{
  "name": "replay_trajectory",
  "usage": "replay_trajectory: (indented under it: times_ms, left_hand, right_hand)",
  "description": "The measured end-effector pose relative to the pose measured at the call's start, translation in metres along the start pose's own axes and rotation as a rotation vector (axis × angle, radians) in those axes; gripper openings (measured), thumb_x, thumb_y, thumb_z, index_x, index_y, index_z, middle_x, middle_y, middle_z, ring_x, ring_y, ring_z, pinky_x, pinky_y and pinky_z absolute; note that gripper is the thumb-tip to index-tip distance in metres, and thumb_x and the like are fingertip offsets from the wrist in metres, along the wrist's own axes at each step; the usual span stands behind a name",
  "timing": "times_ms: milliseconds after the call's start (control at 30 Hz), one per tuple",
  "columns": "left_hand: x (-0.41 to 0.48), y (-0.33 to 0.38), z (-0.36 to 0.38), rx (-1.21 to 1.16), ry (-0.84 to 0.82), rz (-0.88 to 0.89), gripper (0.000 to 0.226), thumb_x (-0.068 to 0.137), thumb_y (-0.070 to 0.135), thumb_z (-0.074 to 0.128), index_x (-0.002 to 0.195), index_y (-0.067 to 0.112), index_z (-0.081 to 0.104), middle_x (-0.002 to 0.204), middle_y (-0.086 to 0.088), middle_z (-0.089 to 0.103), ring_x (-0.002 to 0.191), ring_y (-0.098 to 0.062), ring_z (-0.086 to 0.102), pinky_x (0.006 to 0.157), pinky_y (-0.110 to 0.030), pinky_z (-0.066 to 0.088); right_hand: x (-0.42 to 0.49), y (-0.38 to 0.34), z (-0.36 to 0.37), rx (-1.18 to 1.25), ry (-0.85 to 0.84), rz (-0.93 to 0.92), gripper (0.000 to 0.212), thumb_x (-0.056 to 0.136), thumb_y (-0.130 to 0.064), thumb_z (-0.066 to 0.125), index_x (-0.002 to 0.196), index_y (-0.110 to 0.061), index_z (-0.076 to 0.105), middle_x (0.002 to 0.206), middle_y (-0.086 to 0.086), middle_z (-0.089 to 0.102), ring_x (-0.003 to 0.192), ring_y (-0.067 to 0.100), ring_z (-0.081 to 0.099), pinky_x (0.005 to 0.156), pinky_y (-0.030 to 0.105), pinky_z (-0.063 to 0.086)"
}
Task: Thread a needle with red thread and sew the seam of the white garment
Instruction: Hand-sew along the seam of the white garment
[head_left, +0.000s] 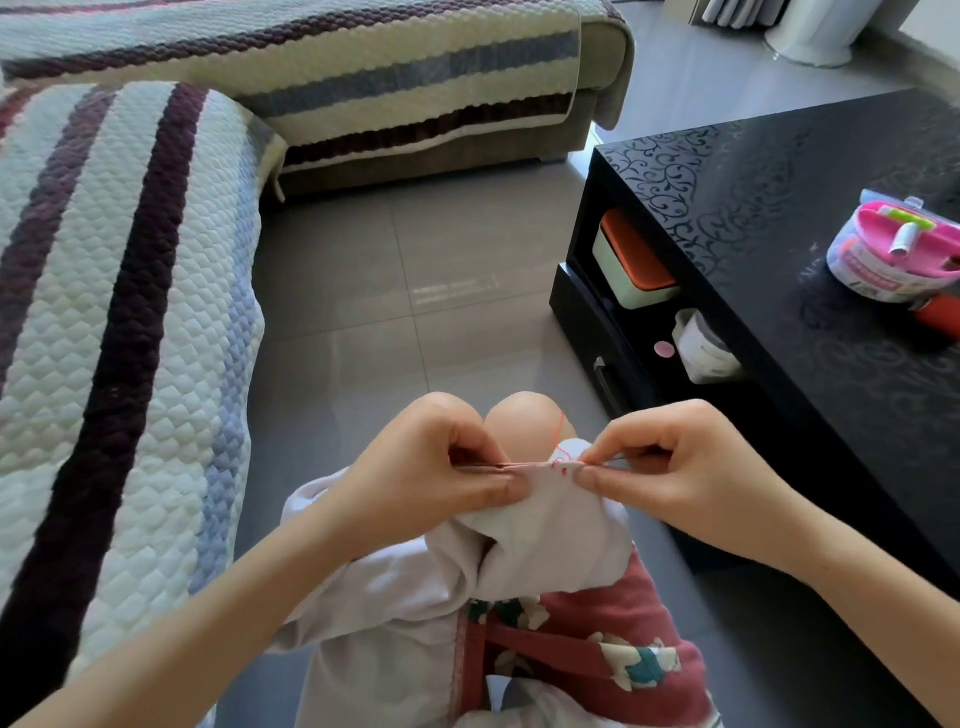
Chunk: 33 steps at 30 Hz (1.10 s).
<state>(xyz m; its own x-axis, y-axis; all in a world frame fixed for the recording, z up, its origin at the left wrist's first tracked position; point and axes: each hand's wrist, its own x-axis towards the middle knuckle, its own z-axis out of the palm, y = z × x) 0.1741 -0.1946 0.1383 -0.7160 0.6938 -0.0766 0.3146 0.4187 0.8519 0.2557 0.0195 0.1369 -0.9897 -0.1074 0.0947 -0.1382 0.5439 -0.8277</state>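
The white garment (540, 540) lies over my knees, its seam edge stretched flat between both hands. My left hand (441, 457) pinches the seam on the left between thumb and fingers. My right hand (670, 462) pinches the seam's right end, and I cannot tell whether the needle is in its fingers. Between the hands a few red stitches show on the seam, and a loose loop of red thread (560, 436) rises from it over my knee.
A black patterned coffee table (810, 218) stands to the right, with a pink and white sewing kit (896, 254) on its top and boxes on its shelf. A quilted striped sofa (119, 291) fills the left. Grey floor tiles lie ahead.
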Motion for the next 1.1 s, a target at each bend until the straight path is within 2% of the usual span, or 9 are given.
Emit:
replay_trajectory:
  times_ms: [100, 233, 333, 400, 533, 767, 867, 1000, 1100]
  left_hand:
    - [-0.002, -0.006, 0.011, 0.032, 0.175, -0.010, 0.021, 0.061, 0.033, 0.083, 0.062, 0.015, 0.072, 0.066, -0.004, 0.065, 0.062, -0.015, 0.057, 0.061, -0.032, 0.045]
    - [-0.003, -0.009, 0.016, -0.013, 0.251, 0.006, 0.021, 0.059, 0.033, 0.085, 0.060, 0.018, 0.070, 0.060, 0.008, 0.060, 0.059, 0.000, 0.049, 0.058, -0.014, 0.036]
    - [-0.003, -0.004, 0.014, -0.106, 0.209, -0.021, 0.020, 0.060, 0.037, 0.082, 0.065, 0.021, 0.072, 0.060, 0.006, 0.062, 0.060, -0.003, 0.051, 0.058, -0.020, 0.039]
    - [-0.001, 0.001, 0.012, -0.181, 0.134, -0.037, 0.017, 0.065, 0.035, 0.078, 0.074, 0.022, 0.075, 0.066, -0.007, 0.068, 0.064, -0.015, 0.057, 0.060, -0.034, 0.044]
    - [0.002, 0.012, 0.014, -0.307, 0.030, -0.112, 0.017, 0.066, 0.036, 0.080, 0.078, 0.025, 0.079, 0.075, -0.018, 0.070, 0.072, -0.013, 0.059, 0.068, -0.032, 0.045]
    - [0.008, 0.014, 0.021, -0.386, -0.008, -0.261, 0.019, 0.066, 0.041, 0.076, 0.081, 0.030, 0.080, 0.084, -0.001, 0.076, 0.097, -0.018, 0.069, 0.094, -0.046, 0.050]
    - [0.009, 0.014, 0.020, -0.406, 0.018, -0.297, 0.016, 0.067, 0.034, 0.076, 0.080, 0.025, 0.080, 0.079, 0.007, 0.074, 0.089, -0.009, 0.069, 0.088, -0.035, 0.052]
    - [0.012, 0.016, 0.019, -0.455, 0.027, -0.350, 0.008, 0.076, 0.018, 0.079, 0.073, 0.025, 0.079, 0.074, 0.009, 0.073, 0.080, -0.004, 0.068, 0.082, -0.029, 0.051]
    - [0.013, 0.018, 0.018, -0.468, 0.022, -0.367, 0.018, 0.080, 0.013, 0.072, 0.070, 0.027, 0.079, 0.073, 0.009, 0.073, 0.077, -0.001, 0.067, 0.077, -0.022, 0.051]
  right_hand:
    - [-0.007, 0.004, 0.011, -0.227, 0.209, -0.102, 0.029, 0.079, -0.042, 0.065, 0.084, -0.017, 0.078, 0.068, -0.005, 0.072, 0.052, 0.012, 0.063, 0.050, 0.032, 0.051]
    - [-0.013, 0.006, 0.017, -0.229, 0.316, -0.151, 0.024, 0.083, -0.033, 0.065, 0.091, -0.014, 0.077, 0.074, -0.002, 0.074, 0.059, 0.010, 0.067, 0.054, 0.029, 0.054]
    - [-0.014, -0.001, 0.016, 0.024, 0.298, -0.010, 0.012, 0.080, -0.021, 0.076, 0.089, -0.014, 0.078, 0.065, 0.003, 0.070, 0.054, 0.000, 0.058, 0.053, 0.018, 0.047]
    - [-0.012, -0.005, 0.011, 0.228, 0.234, 0.130, 0.007, 0.076, -0.013, 0.077, 0.083, -0.014, 0.078, 0.053, 0.015, 0.056, 0.048, 0.012, 0.043, 0.048, 0.023, 0.037]
    - [-0.008, -0.006, 0.005, 0.357, 0.156, 0.265, 0.003, 0.076, -0.003, 0.074, 0.076, -0.005, 0.075, 0.051, 0.010, 0.038, 0.050, 0.014, 0.033, 0.047, 0.020, 0.029]
    - [-0.009, -0.006, 0.003, 0.269, 0.101, 0.234, 0.005, 0.082, -0.010, 0.072, 0.086, -0.011, 0.074, 0.052, 0.001, 0.032, 0.047, 0.006, 0.029, 0.046, 0.016, 0.026]
    - [-0.014, -0.007, 0.003, 0.209, 0.102, 0.163, 0.018, 0.089, -0.033, 0.064, 0.098, -0.018, 0.063, 0.054, 0.000, 0.037, 0.048, 0.009, 0.033, 0.046, 0.019, 0.030]
    - [-0.021, -0.009, 0.007, -0.001, 0.130, 0.070, 0.013, 0.087, -0.022, 0.057, 0.078, -0.013, 0.061, 0.055, 0.006, 0.053, 0.045, 0.021, 0.046, 0.043, 0.035, 0.038]
    - [-0.021, -0.007, 0.011, -0.039, 0.145, 0.036, 0.012, 0.081, -0.014, 0.062, 0.071, -0.010, 0.066, 0.051, 0.006, 0.054, 0.043, 0.020, 0.047, 0.043, 0.029, 0.039]
